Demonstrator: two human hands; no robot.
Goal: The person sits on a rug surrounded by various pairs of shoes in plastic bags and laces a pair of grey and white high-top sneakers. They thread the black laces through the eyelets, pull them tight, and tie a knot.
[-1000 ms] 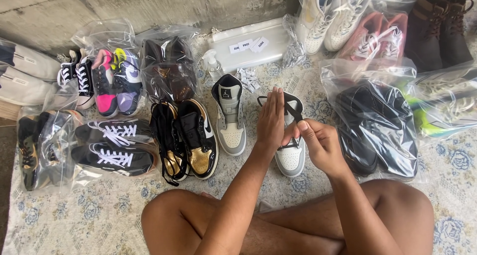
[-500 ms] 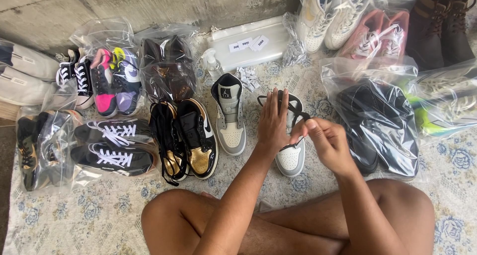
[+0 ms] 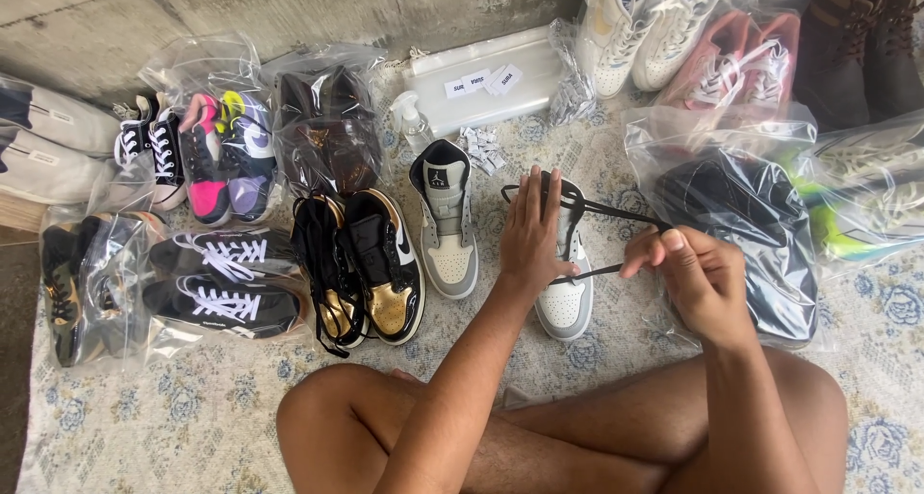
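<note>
1. I sit cross-legged on a pale floral rug (image 3: 144, 427) laid against a rough concrete wall (image 3: 289, 13); shoes lie all over the rug in front of my knees.
2. My left hand (image 3: 532, 232) lies flat on top of a grey and white high-top sneaker (image 3: 566, 297) that stands on the rug just ahead of my legs; its fingers are stretched out and close together, pressing down on the tongue and collar.
3. My right hand (image 3: 698, 280) is to the right of that sneaker, above the rug; its thumb and forefinger pinch a black lace (image 3: 616, 215), the other fingers curled in.
4. The lace runs taut from my right fingers to the top of the sneaker, passing under the fingertips of my left hand.
5. The matching grey and white sneaker (image 3: 447, 220) stands just to the left, apart from my hands, with no lace in it that I can see.
6. Further left is a black and gold pair (image 3: 371, 263) with loose laces; beyond it, black sneakers with white laces (image 3: 226, 282) in clear bags.
7. To the right of my right hand lies a clear bag holding dark shoes (image 3: 741, 205).
8. Near the wall are a white box (image 3: 486, 85) with small labels, a small spray bottle (image 3: 412, 124) and bagged white sneakers (image 3: 640, 27).
</note>
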